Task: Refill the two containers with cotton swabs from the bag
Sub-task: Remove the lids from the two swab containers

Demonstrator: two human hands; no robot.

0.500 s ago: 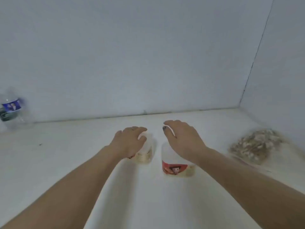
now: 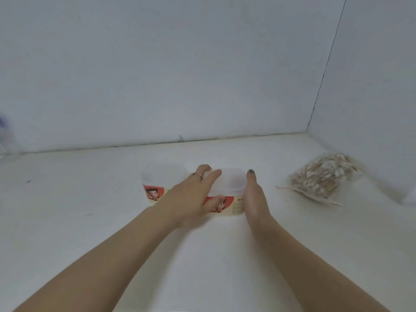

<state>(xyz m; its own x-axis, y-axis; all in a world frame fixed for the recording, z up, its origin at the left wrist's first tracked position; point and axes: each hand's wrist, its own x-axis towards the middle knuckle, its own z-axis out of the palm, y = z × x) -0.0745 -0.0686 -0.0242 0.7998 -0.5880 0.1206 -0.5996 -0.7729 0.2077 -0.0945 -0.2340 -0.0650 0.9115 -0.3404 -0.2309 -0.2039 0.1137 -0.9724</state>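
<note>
Two containers [image 2: 164,181] with red cartoon labels, text unreadable; hands [image 2: 191,197] clasping one

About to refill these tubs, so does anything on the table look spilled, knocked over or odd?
Nothing stands out. Both containers stand upright with lids on, and both hands are on the right one. The bag of cotton swabs lies intact at the right, with no loose swabs visible.

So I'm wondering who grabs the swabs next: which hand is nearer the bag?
Right. The right hand is beside the right container, nearer the bag; the left hand lies farther left.
</note>
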